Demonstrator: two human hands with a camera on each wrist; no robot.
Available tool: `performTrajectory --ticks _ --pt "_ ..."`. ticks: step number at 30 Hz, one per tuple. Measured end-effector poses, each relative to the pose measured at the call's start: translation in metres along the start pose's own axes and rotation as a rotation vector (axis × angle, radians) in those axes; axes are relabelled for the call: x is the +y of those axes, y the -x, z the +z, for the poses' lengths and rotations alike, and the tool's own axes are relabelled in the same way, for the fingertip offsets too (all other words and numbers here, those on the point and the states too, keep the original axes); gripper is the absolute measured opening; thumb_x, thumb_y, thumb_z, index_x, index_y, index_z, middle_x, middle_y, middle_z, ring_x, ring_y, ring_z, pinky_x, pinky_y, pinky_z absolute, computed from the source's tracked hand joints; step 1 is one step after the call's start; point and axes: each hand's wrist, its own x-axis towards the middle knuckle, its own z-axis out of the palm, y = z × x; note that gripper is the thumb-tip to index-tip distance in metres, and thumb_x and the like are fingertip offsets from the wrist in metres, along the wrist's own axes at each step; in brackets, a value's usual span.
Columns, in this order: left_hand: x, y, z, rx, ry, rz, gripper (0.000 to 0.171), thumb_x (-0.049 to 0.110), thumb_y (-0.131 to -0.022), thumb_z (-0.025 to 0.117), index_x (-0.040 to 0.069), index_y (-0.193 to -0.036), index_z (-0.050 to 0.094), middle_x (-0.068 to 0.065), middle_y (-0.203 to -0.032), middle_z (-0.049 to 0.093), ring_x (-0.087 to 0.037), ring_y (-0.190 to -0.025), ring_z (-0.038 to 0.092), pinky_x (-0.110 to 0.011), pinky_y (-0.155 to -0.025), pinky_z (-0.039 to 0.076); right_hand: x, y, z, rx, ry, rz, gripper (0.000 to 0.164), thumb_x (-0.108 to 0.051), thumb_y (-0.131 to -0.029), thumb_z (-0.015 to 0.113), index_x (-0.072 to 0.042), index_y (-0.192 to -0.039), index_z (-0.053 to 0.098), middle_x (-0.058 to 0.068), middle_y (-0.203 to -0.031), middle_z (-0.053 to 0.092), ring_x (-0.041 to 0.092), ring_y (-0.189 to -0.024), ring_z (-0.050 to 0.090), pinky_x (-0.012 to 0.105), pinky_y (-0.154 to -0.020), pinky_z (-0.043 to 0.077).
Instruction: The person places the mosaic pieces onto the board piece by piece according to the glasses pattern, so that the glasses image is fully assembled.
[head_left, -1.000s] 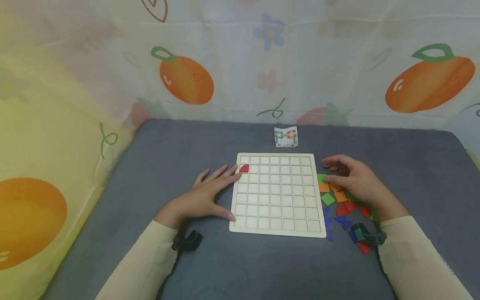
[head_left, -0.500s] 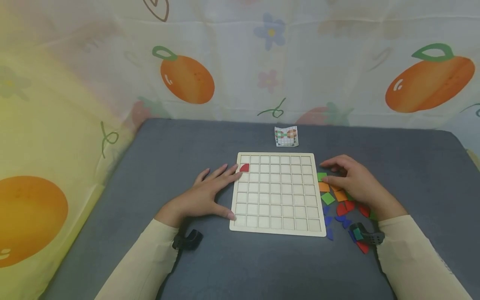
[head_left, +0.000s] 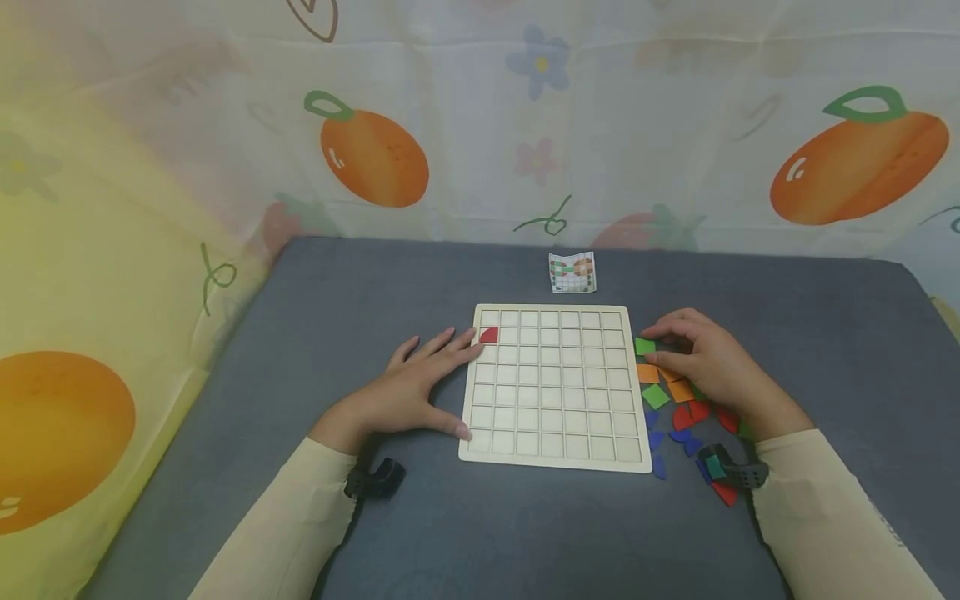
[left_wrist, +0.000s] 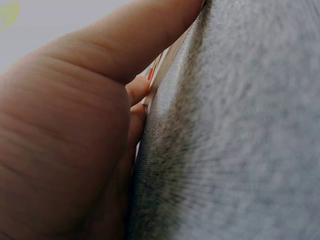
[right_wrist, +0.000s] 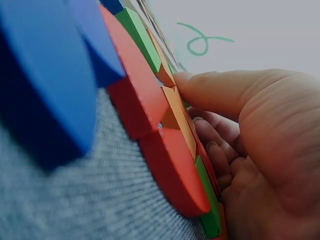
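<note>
In the head view a pale wooden grid board lies flat on the grey table. One red quarter-round tile fills a cell near its upper left corner. My left hand is spread along the board's left edge, fingertips near the red tile and thumb at the lower left corner. Beyond the right edge, my right hand pinches a green square tile between thumb and index finger. Its other fingers are curled under the palm. The right wrist view shows the thumb close over orange tiles.
Loose tiles crowd the board's right side: orange squares, another green square, red rounded pieces and blue pieces. A small printed pattern card lies behind the board. A fruit-patterned cloth hangs behind the table.
The green square has shifted slightly away from the orange tile below it, toward the back, and now sits between thumb and index finger of the right hand. The left hand has stayed put.
</note>
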Motion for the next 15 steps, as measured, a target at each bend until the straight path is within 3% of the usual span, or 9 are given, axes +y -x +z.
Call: performTrajectory --ticks 6,15 --pt "-0.0006 0.0007 -0.0003 -0.004 0.000 -0.002 0.119 0.072 -0.081 0.087 0.033 -0.175 0.026 0.012 -0.180 0.009 -0.017 -0.165 -0.002 -0.061 -0.125 -0.008 -0.0016 0.0000 0.0010 0.015 -0.014 0.016 0.028 -0.016 -0.105 0.077 -0.002 -0.129 0.071 0.015 -0.133 0.059 0.035 -0.116 0.057 0.053 -0.096 0.047" --pt "-0.0003 -0.0002 -0.0004 -0.007 -0.001 -0.002 0.120 0.072 -0.081 0.087 0.034 -0.175 0.024 0.011 -0.180 0.009 -0.017 -0.165 -0.002 -0.061 -0.126 -0.007 -0.0052 0.0027 0.0024 0.064 -0.043 0.070 0.022 -0.017 -0.110 0.070 -0.005 -0.128 0.071 0.012 -0.110 0.070 0.028 -0.093 0.064 0.035 -0.073 0.055"
